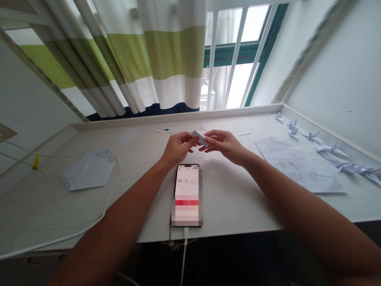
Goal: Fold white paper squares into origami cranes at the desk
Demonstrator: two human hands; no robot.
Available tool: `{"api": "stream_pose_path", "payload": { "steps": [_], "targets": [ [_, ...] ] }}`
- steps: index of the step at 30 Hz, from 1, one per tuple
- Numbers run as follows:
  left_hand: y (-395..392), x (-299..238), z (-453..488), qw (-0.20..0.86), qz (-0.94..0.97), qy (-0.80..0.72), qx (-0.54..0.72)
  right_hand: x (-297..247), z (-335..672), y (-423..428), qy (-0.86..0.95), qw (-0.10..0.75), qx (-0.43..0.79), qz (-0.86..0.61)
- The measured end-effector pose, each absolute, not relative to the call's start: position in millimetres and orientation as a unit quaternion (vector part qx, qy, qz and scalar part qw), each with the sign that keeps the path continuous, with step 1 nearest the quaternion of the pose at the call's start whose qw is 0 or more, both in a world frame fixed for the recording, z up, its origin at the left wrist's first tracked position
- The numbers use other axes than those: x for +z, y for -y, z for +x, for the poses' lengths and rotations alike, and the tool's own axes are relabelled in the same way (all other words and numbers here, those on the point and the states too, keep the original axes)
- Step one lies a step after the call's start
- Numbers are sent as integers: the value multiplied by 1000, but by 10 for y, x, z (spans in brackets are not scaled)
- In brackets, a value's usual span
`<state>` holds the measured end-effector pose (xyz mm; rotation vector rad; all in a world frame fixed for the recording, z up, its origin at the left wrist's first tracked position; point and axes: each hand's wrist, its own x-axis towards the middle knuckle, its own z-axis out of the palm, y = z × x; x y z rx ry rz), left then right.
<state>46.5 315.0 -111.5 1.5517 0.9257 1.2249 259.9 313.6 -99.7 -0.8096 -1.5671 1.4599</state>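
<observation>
A small folded piece of white paper (pixel 200 137) is held up above the desk, just beyond the phone. My left hand (pixel 177 147) pinches its left end between thumb and fingers. At its right end, my right hand (pixel 224 145) grips it the same way, thumb against the near face. My fingers hide part of the paper, so its full shape does not show. Below my hands lies a phone (pixel 187 196) with a timer on its screen, partly blurred out.
Several folded paper cranes (pixel 312 136) line the desk's right edge, beside a printed sheet (pixel 285 163). White paper sheets (pixel 89 171) lie at the left, near a loose white cable (pixel 114 196). A charging cable (pixel 185 246) hangs over the desk's front edge. A striped curtain (pixel 175 51) hangs behind.
</observation>
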Motion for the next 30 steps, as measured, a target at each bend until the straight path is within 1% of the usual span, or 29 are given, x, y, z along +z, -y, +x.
{"api": "stream_pose_path", "payload": {
  "steps": [3,10,18,25,30],
  "targets": [
    [-3173,-1137,458,440,621,-409,503,-1027,2587,-3150,621,429,564,-335],
    [-3165,-1139,469,445,613,-439,484,-1060,2547,-3173,612,470,525,-359],
    [-3102,-1066,518,466,587,-409,521,-1009,2593,-3193,559,540,514,-362],
    [-3124,-1123,542,493,553,-373,558,-1037,2599,-3215,559,540,534,-333],
    [-3140,-1156,565,444,587,-333,589,-1075,2557,-3196,576,526,545,-309]
  ]
}}
